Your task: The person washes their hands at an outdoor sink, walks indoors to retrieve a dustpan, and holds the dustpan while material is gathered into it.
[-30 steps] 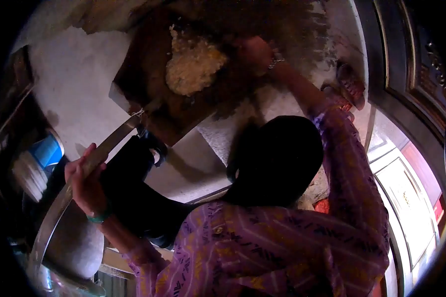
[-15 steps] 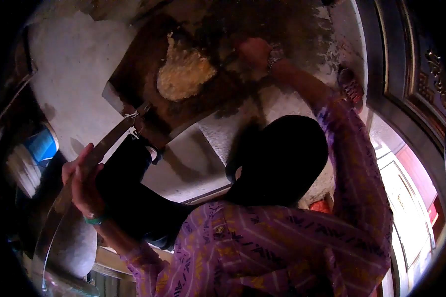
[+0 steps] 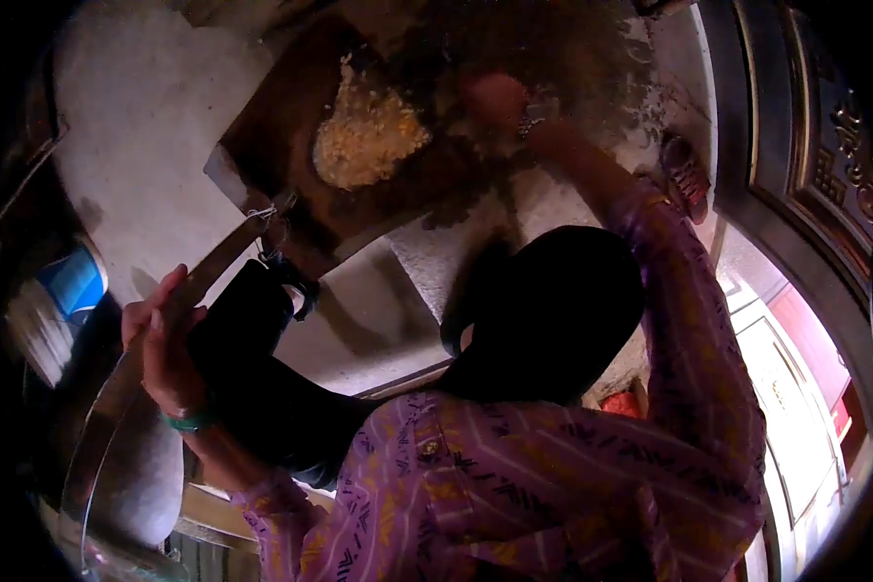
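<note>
My left hand [image 3: 165, 349] is closed round a long, flat, curved strip [image 3: 225, 254] that looks like a wooden handle. Thin pale wire or string [image 3: 268, 215] wraps the strip's far end, where it meets a dark brown board or shallow pan [image 3: 272, 136]. A heap of wet-looking pale yellow bits [image 3: 371, 141] lies on that dark surface. Over the dark, wet patch of floor to the right is my right hand [image 3: 496, 102], dim and blurred, its fingers curled like a fist. Whatever it grips is lost in shadow.
Pale concrete floor [image 3: 155, 126] lies at the upper left. At the left stands a blue and white container [image 3: 73, 283]. A shoe [image 3: 687, 177] rests beside a dark carved panel [image 3: 786, 126] on the right. A red item [image 3: 623, 403] is near my knee.
The view has shifted slightly. The yellow heap looks a little looser and sits slightly further right. My right hand stays in about the same place, and the left keeps its grip on the strip.
</note>
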A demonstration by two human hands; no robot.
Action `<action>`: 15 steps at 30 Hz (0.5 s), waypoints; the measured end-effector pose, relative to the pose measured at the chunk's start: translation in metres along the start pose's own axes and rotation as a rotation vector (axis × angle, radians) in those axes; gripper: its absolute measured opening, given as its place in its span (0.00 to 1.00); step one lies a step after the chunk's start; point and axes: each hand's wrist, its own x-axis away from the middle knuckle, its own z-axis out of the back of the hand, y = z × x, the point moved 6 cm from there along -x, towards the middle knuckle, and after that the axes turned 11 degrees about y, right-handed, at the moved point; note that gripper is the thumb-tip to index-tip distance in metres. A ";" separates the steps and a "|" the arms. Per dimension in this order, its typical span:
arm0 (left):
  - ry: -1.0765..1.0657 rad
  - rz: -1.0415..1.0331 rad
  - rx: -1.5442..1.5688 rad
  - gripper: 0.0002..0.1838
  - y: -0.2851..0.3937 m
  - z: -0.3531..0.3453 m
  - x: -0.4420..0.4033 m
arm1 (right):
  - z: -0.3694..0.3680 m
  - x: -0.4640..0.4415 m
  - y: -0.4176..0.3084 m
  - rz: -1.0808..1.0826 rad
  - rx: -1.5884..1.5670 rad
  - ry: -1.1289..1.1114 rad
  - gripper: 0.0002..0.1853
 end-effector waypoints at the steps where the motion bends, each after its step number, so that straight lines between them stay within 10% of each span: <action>1: 0.003 -0.001 0.001 0.12 0.000 0.000 0.000 | -0.002 -0.001 -0.001 -0.004 0.066 -0.033 0.07; 15: -0.059 -0.006 0.011 0.15 -0.003 -0.001 -0.002 | 0.021 0.001 -0.013 -0.012 0.016 0.006 0.15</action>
